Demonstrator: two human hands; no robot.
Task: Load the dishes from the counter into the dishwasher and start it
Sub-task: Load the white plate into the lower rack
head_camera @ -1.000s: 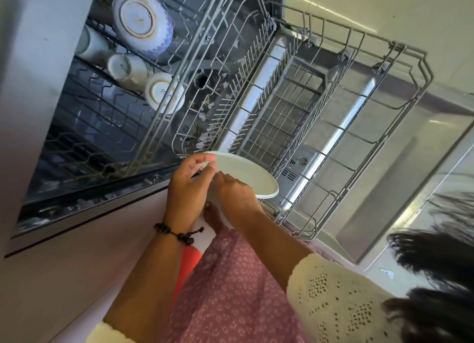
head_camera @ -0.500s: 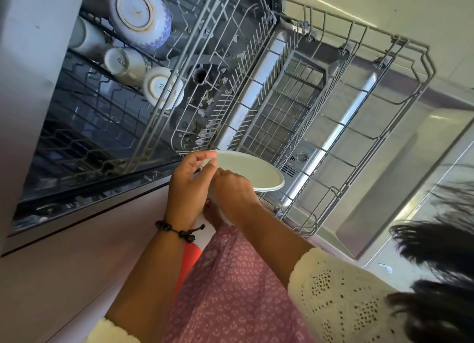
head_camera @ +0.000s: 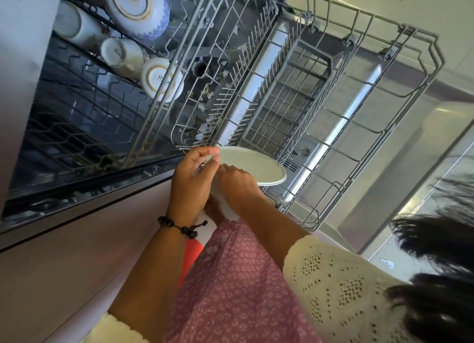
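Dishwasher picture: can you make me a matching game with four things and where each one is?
Things:
1. pale green round plate
2. blue-patterned white bowl
3. black bead bracelet
4. grey wire lower rack

Places:
A. upside down in the upper rack
B. pulled out over the open door
C. held in both hands
D. around the left wrist

Pairs: 1-C, 2-A, 3-D, 4-B

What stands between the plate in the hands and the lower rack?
Nothing visible. Both hands hold the plate just above the pulled-out lower rack, whose tine rows and wire basket look empty here.
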